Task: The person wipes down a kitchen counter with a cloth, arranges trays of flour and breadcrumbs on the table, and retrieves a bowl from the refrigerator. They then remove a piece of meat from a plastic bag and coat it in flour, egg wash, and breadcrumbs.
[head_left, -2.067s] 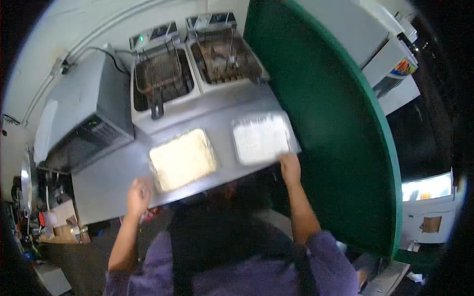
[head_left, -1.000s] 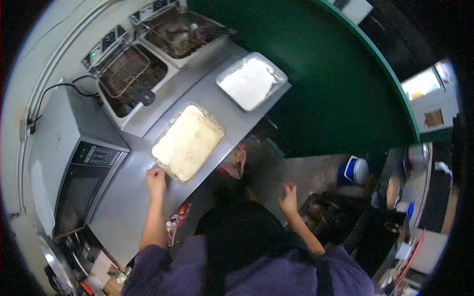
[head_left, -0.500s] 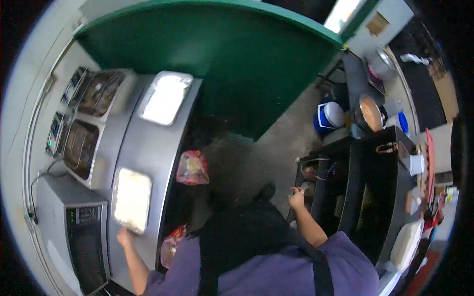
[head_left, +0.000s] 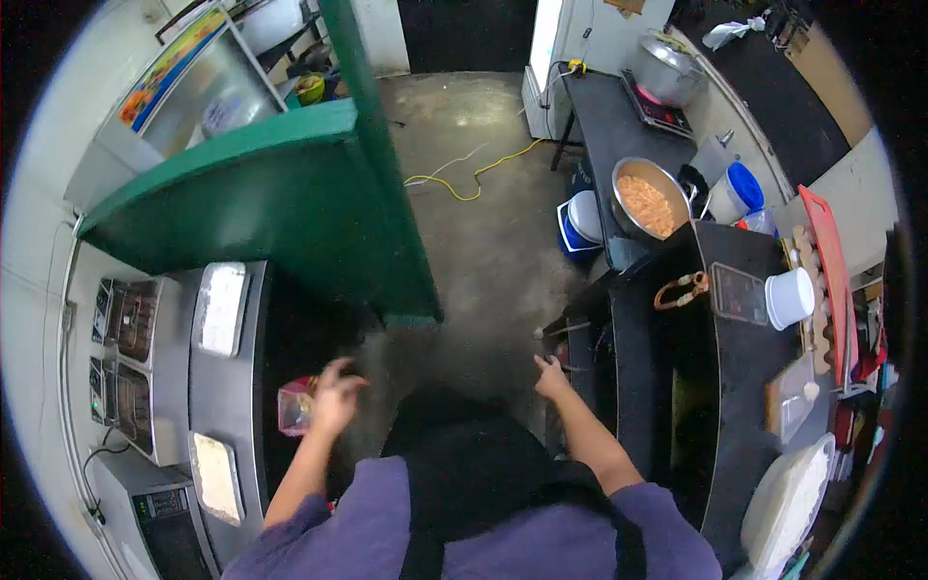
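My left hand (head_left: 335, 396) is held in the air to the right of the left counter, with its fingers apart and nothing in them. Below it, beside the counter, is a red and clear plastic bag (head_left: 295, 406). My right hand (head_left: 552, 377) hangs near the dark shelving on the right, its fingers loosely stretched and holding nothing visible. On the steel counter (head_left: 244, 387) at left lie two shallow rectangular trays: a near tray (head_left: 217, 477) with pale contents and a far tray (head_left: 221, 309) with a bright whitish top.
A green partition (head_left: 271, 203) stands ahead. Fryers (head_left: 130, 319) and a microwave (head_left: 169, 527) line the left wall. At right are a bowl of orange-coloured food (head_left: 646, 203), a pot (head_left: 667, 72) on a cooktop, white tubs and a blue bucket (head_left: 575, 237). A yellow cord (head_left: 469, 195) crosses the floor.
My left hand has come away from the near tray's edge and moved right, its fingers now apart. The view has turned right, showing more floor beyond the partition. My right hand stays out, bare.
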`<control>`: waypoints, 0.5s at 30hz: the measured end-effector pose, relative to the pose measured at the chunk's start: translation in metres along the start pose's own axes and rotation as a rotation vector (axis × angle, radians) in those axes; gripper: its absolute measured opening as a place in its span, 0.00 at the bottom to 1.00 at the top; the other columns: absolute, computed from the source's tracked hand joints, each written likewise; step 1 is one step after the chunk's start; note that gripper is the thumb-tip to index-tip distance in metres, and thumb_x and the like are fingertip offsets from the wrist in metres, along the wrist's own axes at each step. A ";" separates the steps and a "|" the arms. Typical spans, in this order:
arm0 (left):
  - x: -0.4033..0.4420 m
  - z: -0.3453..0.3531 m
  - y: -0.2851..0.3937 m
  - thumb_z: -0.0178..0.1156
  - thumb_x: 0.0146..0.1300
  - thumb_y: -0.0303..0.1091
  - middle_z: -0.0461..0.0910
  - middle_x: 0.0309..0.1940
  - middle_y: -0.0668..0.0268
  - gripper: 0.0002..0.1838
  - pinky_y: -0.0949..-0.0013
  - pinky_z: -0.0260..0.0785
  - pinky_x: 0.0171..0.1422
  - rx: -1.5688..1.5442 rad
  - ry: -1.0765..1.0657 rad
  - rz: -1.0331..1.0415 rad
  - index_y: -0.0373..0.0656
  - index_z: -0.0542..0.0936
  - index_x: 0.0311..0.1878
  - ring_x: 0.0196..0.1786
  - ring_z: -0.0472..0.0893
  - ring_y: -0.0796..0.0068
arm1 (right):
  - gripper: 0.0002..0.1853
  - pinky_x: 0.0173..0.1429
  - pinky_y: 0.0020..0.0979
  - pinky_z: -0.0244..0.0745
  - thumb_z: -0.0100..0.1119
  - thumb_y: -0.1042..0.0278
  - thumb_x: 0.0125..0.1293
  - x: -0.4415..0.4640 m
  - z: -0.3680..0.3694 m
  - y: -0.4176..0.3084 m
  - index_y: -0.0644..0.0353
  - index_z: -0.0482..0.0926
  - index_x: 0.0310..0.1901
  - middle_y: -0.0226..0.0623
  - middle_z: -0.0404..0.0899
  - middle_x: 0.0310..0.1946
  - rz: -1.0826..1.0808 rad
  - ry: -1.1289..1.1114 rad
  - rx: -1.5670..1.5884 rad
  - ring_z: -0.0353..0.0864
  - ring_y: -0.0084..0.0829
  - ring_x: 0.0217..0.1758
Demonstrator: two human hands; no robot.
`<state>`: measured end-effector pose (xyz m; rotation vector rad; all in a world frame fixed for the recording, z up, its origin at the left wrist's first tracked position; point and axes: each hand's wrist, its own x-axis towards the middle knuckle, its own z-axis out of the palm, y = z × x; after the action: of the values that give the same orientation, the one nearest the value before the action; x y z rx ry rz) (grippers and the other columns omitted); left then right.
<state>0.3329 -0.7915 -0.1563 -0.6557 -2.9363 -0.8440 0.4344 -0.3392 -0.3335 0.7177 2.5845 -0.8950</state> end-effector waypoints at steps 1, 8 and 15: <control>0.028 0.009 0.037 0.57 0.49 0.25 0.75 0.53 0.52 0.07 0.56 0.67 0.61 -0.104 -0.138 0.114 0.44 0.82 0.31 0.56 0.74 0.49 | 0.29 0.62 0.40 0.71 0.70 0.68 0.49 0.016 -0.006 -0.002 0.54 0.78 0.57 0.46 0.73 0.59 0.060 0.008 0.004 0.73 0.46 0.63; 0.170 0.052 0.114 0.69 0.51 0.34 0.71 0.37 0.60 0.13 0.64 0.69 0.45 -0.354 -0.298 0.090 0.40 0.74 0.22 0.40 0.74 0.60 | 0.24 0.65 0.37 0.68 0.70 0.59 0.51 0.130 -0.047 -0.060 0.54 0.81 0.52 0.47 0.74 0.56 -0.125 -0.003 0.283 0.71 0.44 0.62; 0.317 0.105 0.154 0.65 0.59 0.33 0.70 0.47 0.61 0.09 0.70 0.69 0.49 -0.711 -0.328 -0.151 0.40 0.77 0.29 0.50 0.74 0.70 | 0.22 0.67 0.41 0.67 0.63 0.58 0.56 0.272 -0.101 -0.103 0.49 0.81 0.53 0.48 0.74 0.58 -0.043 -0.366 -0.016 0.69 0.46 0.65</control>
<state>0.1160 -0.4964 -0.1278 -0.6343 -2.9355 -2.0135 0.1405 -0.2473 -0.3265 0.4457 2.2856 -0.9206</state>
